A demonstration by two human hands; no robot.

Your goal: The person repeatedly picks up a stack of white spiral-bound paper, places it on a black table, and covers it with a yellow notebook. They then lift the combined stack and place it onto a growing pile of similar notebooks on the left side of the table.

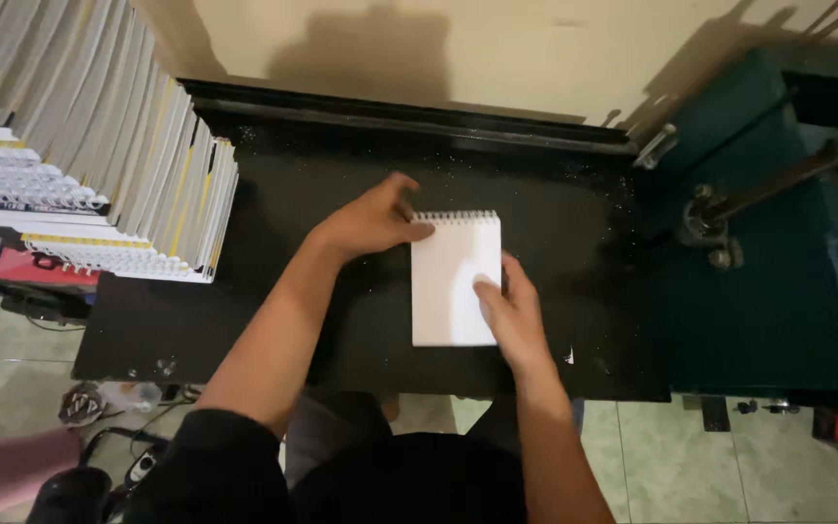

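Dark sleeves and forearms fill the bottom of the head view, both reaching up onto a black work surface [273, 320] speckled with pale flecks. Right hand [508, 312] lies flat on the right edge of a small white spiral-bound notepad [453, 281], fingers spread and pressing down, not curled around it. Left hand [372, 221] sits at the pad's 10 o'clock corner, fingertips loosely bent against the wire binding (whether they pinch the coil, cannot tell). Pad lies flat, mid-table, binding at 12 o'clock. Stacks of bound booklets [138, 175] stand at 9 o'clock; a teal machine [778, 291] with a metal lever at 3 o'clock. Risks, judged: pad could skid on the gritty top under uneven pressure; wire could snag a fingertip; an elbow swing could topple the leaning booklets.
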